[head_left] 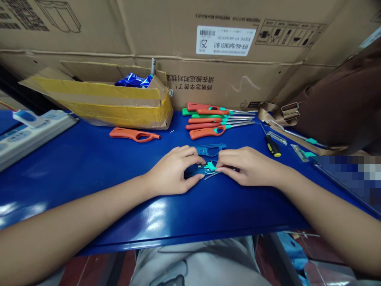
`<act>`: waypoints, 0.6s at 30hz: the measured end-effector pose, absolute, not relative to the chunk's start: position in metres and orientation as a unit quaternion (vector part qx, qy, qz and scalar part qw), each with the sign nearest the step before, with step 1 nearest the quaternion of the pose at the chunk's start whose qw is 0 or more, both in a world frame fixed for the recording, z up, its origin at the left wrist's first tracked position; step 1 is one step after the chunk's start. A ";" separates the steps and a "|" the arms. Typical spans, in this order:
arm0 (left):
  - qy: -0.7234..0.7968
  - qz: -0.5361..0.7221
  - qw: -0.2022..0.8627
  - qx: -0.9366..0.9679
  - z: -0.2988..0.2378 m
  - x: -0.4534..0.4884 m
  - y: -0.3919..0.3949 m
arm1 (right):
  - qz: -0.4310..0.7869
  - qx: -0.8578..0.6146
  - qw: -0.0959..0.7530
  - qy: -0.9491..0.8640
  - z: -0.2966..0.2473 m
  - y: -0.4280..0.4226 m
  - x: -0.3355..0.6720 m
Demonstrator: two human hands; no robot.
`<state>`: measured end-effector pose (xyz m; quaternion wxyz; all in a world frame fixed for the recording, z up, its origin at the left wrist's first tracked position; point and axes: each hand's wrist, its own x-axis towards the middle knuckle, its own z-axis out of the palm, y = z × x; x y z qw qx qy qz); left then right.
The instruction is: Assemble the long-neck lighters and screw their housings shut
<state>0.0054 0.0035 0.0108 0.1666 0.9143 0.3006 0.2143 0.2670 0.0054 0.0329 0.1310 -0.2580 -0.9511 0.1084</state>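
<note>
A blue lighter casing half [194, 170] lies on the blue table in front of me, with a green trigger [211, 166] and a thin wire inside. My left hand [174, 171] closes thumb and fingers around its left end. At its right end, my right hand [248, 166] is pinched beside the trigger; its fingertips hide what they grip. A dark, thin piece shows under that hand. Just behind lies a second blue casing half [218, 151], with nobody touching it.
Several red and green lighters [208, 123] with metal tubes are piled behind. An orange lighter casing [133, 134] lies left of them. A screwdriver [272, 145] and clear parts [299, 153] are at right. A taped carton [119, 107] and power strip [32, 131] stand left.
</note>
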 end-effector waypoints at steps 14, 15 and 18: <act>0.288 0.215 0.162 0.919 0.010 0.004 0.004 | 0.144 -0.272 0.108 -0.945 0.034 0.004 0.266; 0.288 0.214 0.161 0.919 0.010 0.005 0.004 | 0.145 -0.274 0.107 -0.945 0.034 0.004 0.265; 0.289 0.213 0.160 0.920 0.010 0.006 0.004 | 0.147 -0.280 0.103 -0.943 0.034 0.004 0.265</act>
